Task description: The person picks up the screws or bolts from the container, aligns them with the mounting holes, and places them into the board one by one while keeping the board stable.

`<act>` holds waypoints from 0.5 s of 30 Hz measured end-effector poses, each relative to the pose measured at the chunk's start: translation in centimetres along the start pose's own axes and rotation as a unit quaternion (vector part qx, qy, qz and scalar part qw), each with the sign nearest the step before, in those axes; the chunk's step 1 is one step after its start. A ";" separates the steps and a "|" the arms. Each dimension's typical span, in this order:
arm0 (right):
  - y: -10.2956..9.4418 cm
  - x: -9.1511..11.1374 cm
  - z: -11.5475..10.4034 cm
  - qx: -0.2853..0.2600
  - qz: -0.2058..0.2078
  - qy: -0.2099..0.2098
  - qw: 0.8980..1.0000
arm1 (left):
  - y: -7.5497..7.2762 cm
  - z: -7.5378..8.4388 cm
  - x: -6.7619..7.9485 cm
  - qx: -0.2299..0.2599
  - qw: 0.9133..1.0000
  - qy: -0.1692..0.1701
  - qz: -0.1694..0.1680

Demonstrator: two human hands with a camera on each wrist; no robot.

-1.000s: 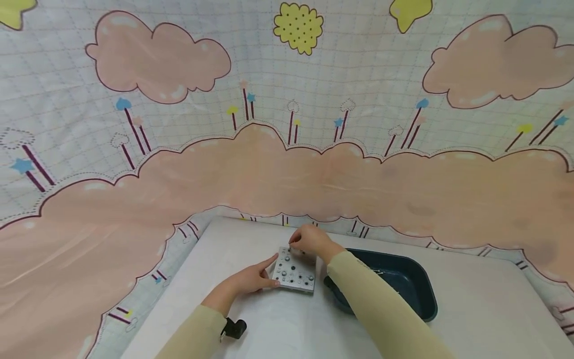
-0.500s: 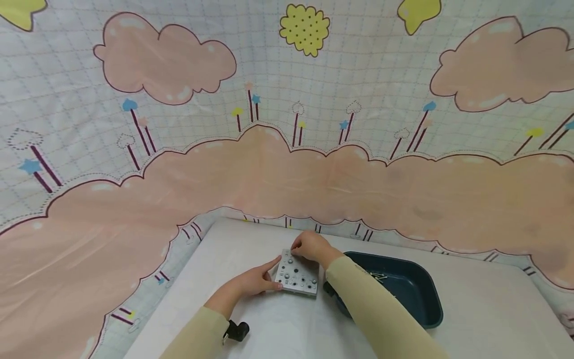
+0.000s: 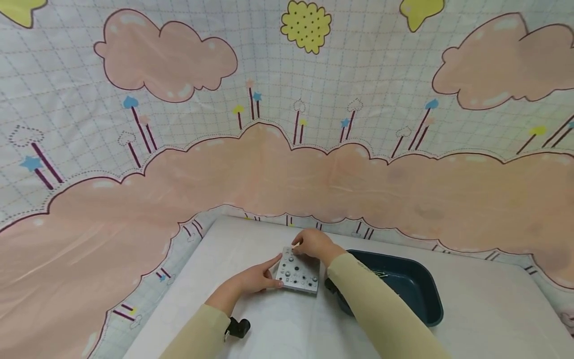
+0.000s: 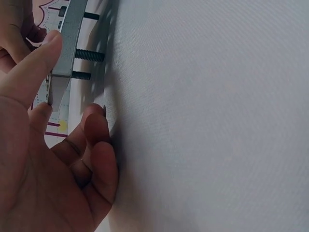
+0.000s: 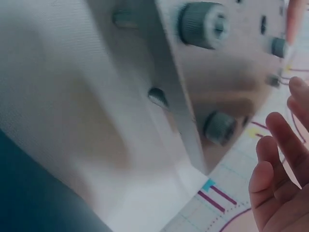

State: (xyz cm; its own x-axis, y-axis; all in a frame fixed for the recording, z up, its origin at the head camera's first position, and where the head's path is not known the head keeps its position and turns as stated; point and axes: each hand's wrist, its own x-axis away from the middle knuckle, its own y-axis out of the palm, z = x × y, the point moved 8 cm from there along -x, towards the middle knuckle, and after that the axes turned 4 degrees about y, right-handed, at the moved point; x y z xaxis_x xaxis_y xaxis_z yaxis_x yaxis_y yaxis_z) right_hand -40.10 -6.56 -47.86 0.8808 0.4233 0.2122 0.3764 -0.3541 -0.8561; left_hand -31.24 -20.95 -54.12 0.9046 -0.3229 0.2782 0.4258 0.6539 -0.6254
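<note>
A silver metal plate (image 3: 298,279) with dark holes stands off the white table. Several socket-head screws sit in it, and threaded ends (image 4: 90,54) stick out underneath in the left wrist view. At its left edge my left hand (image 3: 253,279) steadies it, thumb on the near corner and index finger farther up the side. My right hand (image 3: 314,244) is over the far left part, finger and thumb pinching a small yellowish piece, mostly hidden. In the right wrist view, a large screw head (image 5: 205,25) and a smaller screw head (image 5: 219,128) show on the plate.
A dark blue tray (image 3: 421,279) stands to the right of the plate, partly behind the right sleeve. Several thin yellowish pieces (image 3: 381,274) lie in it. A black device (image 3: 237,327) is on the left wrist. A patterned cloth (image 3: 287,174) hangs behind the table.
The head view has shifted slightly. My right fingers stay at the plate's far edge with small movements, and the yellowish piece now shows between them. My left hand keeps its place.
</note>
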 end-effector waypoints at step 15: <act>-4.6 3.0 2.7 0.007 0.025 -0.034 0.999 | -0.1 0.5 0.3 -0.002 1.000 0.019 0.001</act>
State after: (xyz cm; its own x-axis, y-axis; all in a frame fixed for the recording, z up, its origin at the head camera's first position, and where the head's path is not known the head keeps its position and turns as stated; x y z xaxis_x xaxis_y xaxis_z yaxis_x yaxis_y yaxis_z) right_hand -39.91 -1.45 -44.55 0.8767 0.4612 0.1365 0.3278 -0.3652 -0.8713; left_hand -30.97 -20.78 -53.66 0.9038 -0.3475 0.2496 0.4242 0.6520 -0.6284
